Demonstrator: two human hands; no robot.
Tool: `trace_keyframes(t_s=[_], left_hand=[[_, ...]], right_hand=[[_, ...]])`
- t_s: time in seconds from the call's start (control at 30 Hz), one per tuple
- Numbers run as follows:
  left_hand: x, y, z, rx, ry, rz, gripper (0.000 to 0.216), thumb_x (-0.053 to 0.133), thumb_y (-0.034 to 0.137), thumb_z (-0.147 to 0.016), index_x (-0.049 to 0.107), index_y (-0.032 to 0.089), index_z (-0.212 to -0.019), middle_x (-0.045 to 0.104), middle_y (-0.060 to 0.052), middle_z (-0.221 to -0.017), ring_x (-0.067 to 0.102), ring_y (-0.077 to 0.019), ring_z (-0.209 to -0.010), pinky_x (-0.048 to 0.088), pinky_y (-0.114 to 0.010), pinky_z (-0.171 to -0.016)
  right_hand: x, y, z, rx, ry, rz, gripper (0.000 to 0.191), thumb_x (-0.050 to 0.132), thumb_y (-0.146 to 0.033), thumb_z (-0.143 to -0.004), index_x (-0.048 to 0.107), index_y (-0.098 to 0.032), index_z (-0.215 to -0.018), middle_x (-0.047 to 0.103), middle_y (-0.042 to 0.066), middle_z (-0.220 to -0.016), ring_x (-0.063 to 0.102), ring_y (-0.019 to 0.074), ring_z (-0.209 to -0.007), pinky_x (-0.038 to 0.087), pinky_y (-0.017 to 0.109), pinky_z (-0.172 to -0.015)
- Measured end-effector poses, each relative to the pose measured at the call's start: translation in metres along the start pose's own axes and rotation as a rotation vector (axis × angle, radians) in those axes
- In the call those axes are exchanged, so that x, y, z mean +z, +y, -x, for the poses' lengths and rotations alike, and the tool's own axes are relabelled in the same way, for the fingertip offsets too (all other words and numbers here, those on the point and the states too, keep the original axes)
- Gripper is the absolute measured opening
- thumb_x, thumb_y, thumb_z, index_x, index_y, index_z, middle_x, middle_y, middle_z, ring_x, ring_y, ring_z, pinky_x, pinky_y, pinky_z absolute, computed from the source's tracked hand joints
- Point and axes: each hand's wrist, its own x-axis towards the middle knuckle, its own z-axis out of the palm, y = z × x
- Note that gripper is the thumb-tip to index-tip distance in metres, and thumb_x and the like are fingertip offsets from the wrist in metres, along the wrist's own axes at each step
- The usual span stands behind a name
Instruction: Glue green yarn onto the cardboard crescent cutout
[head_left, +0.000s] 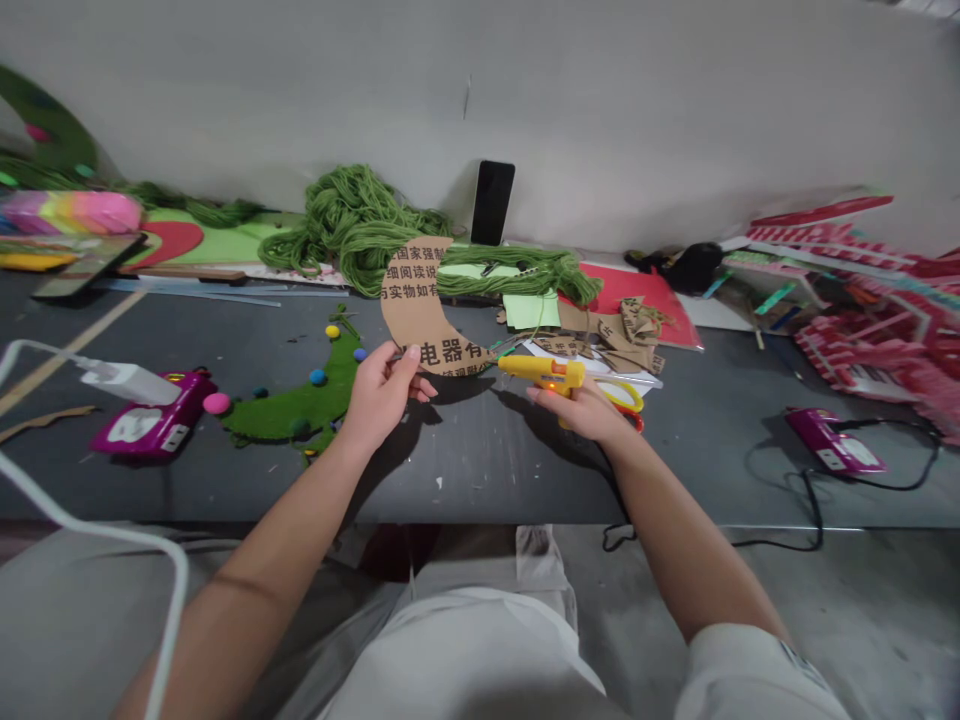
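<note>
My left hand (386,390) pinches the lower edge of a crescent-shaped piece of brown cardboard (412,300) with black printed characters, held up above the table. My right hand (581,405) is wrapped round a yellow hot glue gun (547,371), its nozzle pointing left at the cardboard's lower right tip. Whether the nozzle touches the cardboard I cannot tell. Left of my left hand lies a green crescent (300,405) with small coloured pom-poms along it. Scissors with yellow handles (626,395) lie partly hidden behind my right hand.
Green yarn (367,225) is heaped along the wall near a propped black phone (493,203). Cardboard scraps (626,335) and red sheets lie to the right. Purple power strips (154,420) with cords stand on both sides. Pink-and-red pieces (870,330) are piled at far right.
</note>
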Motion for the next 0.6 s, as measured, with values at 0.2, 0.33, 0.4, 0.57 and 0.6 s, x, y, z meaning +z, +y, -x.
trace_keyframes(t_s=[0.2, 0.33, 0.4, 0.57, 0.6], left_hand=[[0.0012, 0.0014, 0.0004, -0.011, -0.013, -0.009, 0.032, 0.065, 0.049, -0.087, 0.058, 0.018, -0.088, 0.062, -0.001, -0.077, 0.067, -0.0128, -0.056, 0.054, -0.023, -0.049], [0.0015, 0.0020, 0.0009, -0.008, -0.030, -0.014, 0.032, 0.066, 0.049, -0.087, 0.057, 0.018, -0.085, 0.061, 0.000, -0.073, 0.067, -0.0133, -0.056, 0.054, -0.024, -0.050], [0.0011, 0.0017, 0.0011, -0.008, -0.034, -0.018, 0.032, 0.066, 0.049, -0.087, 0.057, 0.018, -0.084, 0.061, 0.000, -0.073, 0.067, -0.0138, -0.056, 0.054, -0.024, -0.050], [0.0010, 0.0013, 0.0015, -0.021, -0.045, -0.025, 0.031, 0.066, 0.049, -0.086, 0.056, 0.019, -0.082, 0.061, 0.000, -0.070, 0.067, -0.0147, -0.057, 0.055, -0.025, -0.050], [0.0011, 0.0014, 0.0016, -0.023, -0.049, -0.026, 0.031, 0.066, 0.049, -0.086, 0.056, 0.019, -0.082, 0.061, 0.000, -0.071, 0.067, -0.0147, -0.057, 0.055, -0.025, -0.050]], right_hand=[[0.0003, 0.0017, -0.0005, -0.009, 0.018, 0.012, 0.040, 0.055, -0.055, -0.088, 0.071, -0.019, -0.097, 0.069, 0.005, -0.083, 0.061, 0.0219, -0.076, 0.048, 0.033, -0.071], [0.0009, 0.0023, -0.0005, 0.010, 0.030, 0.023, 0.041, 0.055, -0.056, -0.089, 0.072, -0.020, -0.100, 0.071, 0.005, -0.089, 0.062, 0.0227, -0.080, 0.049, 0.034, -0.076], [0.0010, 0.0024, -0.0006, 0.025, 0.040, 0.026, 0.042, 0.055, -0.056, -0.088, 0.072, -0.020, -0.098, 0.071, 0.005, -0.086, 0.062, 0.0226, -0.078, 0.049, 0.035, -0.076], [0.0009, 0.0020, -0.0013, 0.000, 0.058, -0.007, 0.043, 0.056, -0.054, -0.088, 0.071, -0.019, -0.108, 0.072, 0.005, -0.094, 0.063, 0.0236, -0.085, 0.049, 0.038, -0.083], [0.0008, 0.0018, -0.0014, -0.005, 0.057, -0.019, 0.043, 0.057, -0.054, -0.088, 0.072, -0.019, -0.109, 0.073, 0.006, -0.095, 0.064, 0.0241, -0.087, 0.049, 0.038, -0.084]])
